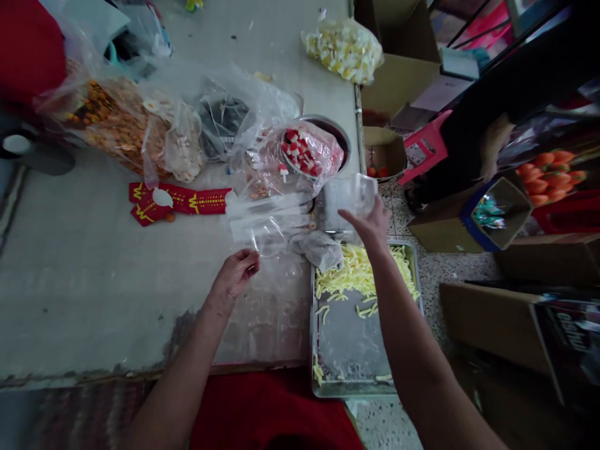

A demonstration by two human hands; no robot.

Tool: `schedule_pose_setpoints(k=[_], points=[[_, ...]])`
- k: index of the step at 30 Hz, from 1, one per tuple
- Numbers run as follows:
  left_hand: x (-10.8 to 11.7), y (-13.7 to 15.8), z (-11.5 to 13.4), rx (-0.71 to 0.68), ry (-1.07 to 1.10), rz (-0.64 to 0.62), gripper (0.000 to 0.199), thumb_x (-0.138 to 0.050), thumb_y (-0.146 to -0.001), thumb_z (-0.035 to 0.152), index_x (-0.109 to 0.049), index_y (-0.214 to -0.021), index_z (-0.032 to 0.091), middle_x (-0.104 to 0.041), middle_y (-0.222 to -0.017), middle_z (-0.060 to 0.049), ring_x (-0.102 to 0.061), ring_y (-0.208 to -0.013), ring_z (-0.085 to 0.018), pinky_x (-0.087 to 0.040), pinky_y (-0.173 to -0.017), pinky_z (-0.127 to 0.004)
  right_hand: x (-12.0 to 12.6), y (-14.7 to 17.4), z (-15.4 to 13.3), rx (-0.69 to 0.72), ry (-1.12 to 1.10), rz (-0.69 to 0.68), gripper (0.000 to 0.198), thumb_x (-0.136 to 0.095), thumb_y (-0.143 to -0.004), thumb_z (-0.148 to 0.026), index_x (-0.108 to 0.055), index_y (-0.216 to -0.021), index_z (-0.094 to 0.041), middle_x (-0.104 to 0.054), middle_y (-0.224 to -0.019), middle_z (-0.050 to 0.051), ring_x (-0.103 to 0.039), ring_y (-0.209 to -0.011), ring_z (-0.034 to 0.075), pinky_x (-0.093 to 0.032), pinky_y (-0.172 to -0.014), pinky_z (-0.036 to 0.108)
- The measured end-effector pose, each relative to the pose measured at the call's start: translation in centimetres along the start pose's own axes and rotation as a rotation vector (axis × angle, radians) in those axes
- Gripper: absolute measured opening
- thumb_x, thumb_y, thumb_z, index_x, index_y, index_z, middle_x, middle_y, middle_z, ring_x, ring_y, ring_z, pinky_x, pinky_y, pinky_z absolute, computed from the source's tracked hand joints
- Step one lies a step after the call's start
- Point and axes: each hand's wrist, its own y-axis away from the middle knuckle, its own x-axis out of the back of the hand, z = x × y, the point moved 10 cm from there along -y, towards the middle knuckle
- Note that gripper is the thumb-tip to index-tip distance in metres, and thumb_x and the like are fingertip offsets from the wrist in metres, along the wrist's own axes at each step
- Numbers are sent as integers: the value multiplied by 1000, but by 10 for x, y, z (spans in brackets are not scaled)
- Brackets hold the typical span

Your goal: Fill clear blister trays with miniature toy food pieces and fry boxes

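Note:
My left hand (240, 270) is closed in a pinch at the edge of a clear plastic bag (269, 237), low over the table. To the right, my right hand (370, 225) grips a clear plastic container (351, 195), thumb on the near side and the other fingers partly hidden. Below that hand lies a metal tray (351, 350) with pale yellow curved sticks (351, 272) heaped at its far end. A crumpled greyish cloth (321, 250) rests at the tray's corner. Flat clear bags (272, 212) are stacked beyond my left hand.
A metal bowl (344, 134) bears a bag of red-and-white sweets (307, 150). Red-and-yellow packaging (182, 200) lies leftward, below a big bag of orange pieces (122, 125). A yellow-and-white bag (344, 50) sits farther back. Cardboard boxes (497, 319) and another person's hand (494, 147) are at right.

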Motion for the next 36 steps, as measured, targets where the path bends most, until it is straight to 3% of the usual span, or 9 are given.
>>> schedule_pose_setpoints(k=[4,7,10,15,21,24,27,33,36], points=[[-2,5,-37,67,-165,-99,43,-87,-55,44,-60,-73,17,-55,-65,4,-50,-58,-8,-44,-62,-23,-32,-38,-3,25,337,28,107,-78,-60,-71,-43,-142,-10,-42,-136,27,-35,-127,49,-25,-101,70],[-11,8,-60,71,-239,-132,43,-83,-60,48,-56,-72,17,-51,-63,6,-46,-56,-7,-39,-59,-21,-36,6,-31,264,451,59,82,-64,-80,-69,-46,-141,-17,-42,-138,22,-35,-127,43,-27,-102,64],[-15,7,-65,23,-310,-90,43,-78,-63,52,-53,-71,17,-47,-61,6,-42,-54,-7,-35,-56,-21,-58,74,-37,451,602,-166,61,-72,-80,-53,-58,-131,-21,-50,-131,18,-42,-116,38,-32,-99,55],[-27,3,-69,-44,-389,-15,38,-70,-67,50,-48,-71,19,-46,-65,6,-45,-57,-9,-39,-58,-23,-89,116,-16,527,710,-388,30,-63,-82,-20,-69,-111,-21,-45,-142,14,-44,-115,36,-36,-94,50],[-57,-8,-77,-165,-532,73,27,-61,-81,43,-49,-74,20,-48,-65,5,-48,-61,-12,-40,-62,-24,-50,67,-11,428,183,-240,19,-56,-84,-22,-64,-100,-20,-59,-118,11,-53,-106,26,-43,-93,39],[-68,-17,-67,-275,-658,135,18,-59,-86,35,-54,-77,20,-54,-73,0,-54,-77,-17,-43,-76,-28,-42,59,1,309,-90,-297,13,-58,-85,-34,-59,-93,-23,-59,-85,0,-54,-84,19,-45,-76,30],[-73,-20,-57,-366,-771,181,16,-59,-89,32,-61,-78,19,-58,-89,-7,-54,-94,-22,-40,-90,-34,-43,62,12,186,-283,-339,20,-64,-82,-40,-55,-87,-23,-56,-79,-3,-51,-76,15,-42,-65,25],[-69,-1,-22,-689,-1367,214,31,-48,-98,40,-69,-105,18,-62,-107,-14,-53,-105,-28,-39,-93,-39,-51,78,13,64,-505,-411,26,-70,-78,-42,-56,-91,-24,-60,-85,-3,-56,-81,16,-47,-72,25],[-31,13,-6,-737,-1531,381,36,-54,-95,37,-63,-125,21,-58,-125,-15,-49,-117,-32,-36,-99,-42,-49,83,8,-24,-647,-423,26,-72,-77,-39,-59,-95,-25,-62,-88,-3,-59,-80,15,-50,-75,27]])
